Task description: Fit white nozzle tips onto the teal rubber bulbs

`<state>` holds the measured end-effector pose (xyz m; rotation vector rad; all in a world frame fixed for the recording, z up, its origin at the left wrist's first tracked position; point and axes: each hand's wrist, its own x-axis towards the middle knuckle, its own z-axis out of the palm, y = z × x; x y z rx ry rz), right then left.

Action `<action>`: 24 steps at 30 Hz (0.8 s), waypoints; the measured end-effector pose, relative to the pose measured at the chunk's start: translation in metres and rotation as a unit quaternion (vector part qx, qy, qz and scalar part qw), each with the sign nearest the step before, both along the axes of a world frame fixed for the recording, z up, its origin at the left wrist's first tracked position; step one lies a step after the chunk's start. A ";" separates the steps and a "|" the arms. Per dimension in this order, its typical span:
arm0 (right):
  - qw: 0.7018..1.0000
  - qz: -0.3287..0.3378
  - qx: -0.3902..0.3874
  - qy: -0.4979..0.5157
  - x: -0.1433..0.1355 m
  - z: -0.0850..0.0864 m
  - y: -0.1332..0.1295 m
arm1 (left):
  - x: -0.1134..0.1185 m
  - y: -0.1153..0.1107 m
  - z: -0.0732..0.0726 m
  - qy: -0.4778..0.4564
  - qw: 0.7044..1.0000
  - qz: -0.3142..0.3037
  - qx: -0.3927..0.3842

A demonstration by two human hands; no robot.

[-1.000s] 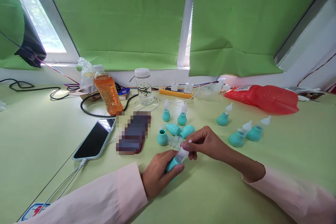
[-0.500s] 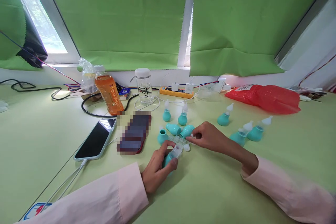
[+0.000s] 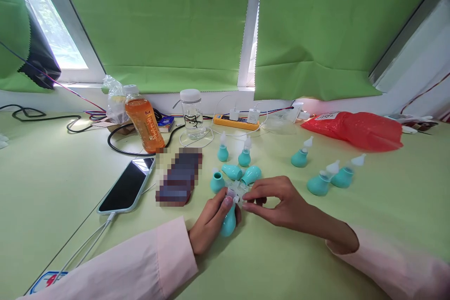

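While the left hand [image 3: 210, 224] grips a bulb [image 3: 228, 227] near its clear neck [image 3: 230, 192] over the surface [image 3: 281, 265], the right hand [image 3: 283, 204] hovers beside it, grip unclear; probably light, squashy, it's best held by the neck

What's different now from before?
The left hand has turned the teal bulb it holds, its round end now toward the person. The right hand left the bulb's far end, then came back close to it; whether it holds anything is unclear. The orange bottle and red bag stayed put.
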<state>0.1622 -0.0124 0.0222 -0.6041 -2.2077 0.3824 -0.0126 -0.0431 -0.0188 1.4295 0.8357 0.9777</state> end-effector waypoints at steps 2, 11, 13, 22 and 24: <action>1.000 0.005 0.027 0.012 -0.004 -0.005 -0.003 | 0.000 -0.002 -0.002 -0.005 0.999 0.026 -0.019; 0.996 -0.002 0.074 0.059 -0.007 -0.014 -0.002 | 0.003 -0.003 0.005 -0.043 0.995 0.004 -0.091; 0.992 -0.005 0.120 0.042 -0.007 -0.014 -0.001 | 0.003 -0.001 0.005 -0.048 0.995 0.016 -0.090; 0.984 -0.013 0.178 0.014 -0.007 -0.018 -0.001 | 0.002 0.002 0.007 -0.025 0.998 0.045 -0.037; 0.985 -0.010 0.174 0.016 -0.007 -0.021 -0.002 | 0.003 0.001 0.008 -0.010 0.998 0.055 -0.010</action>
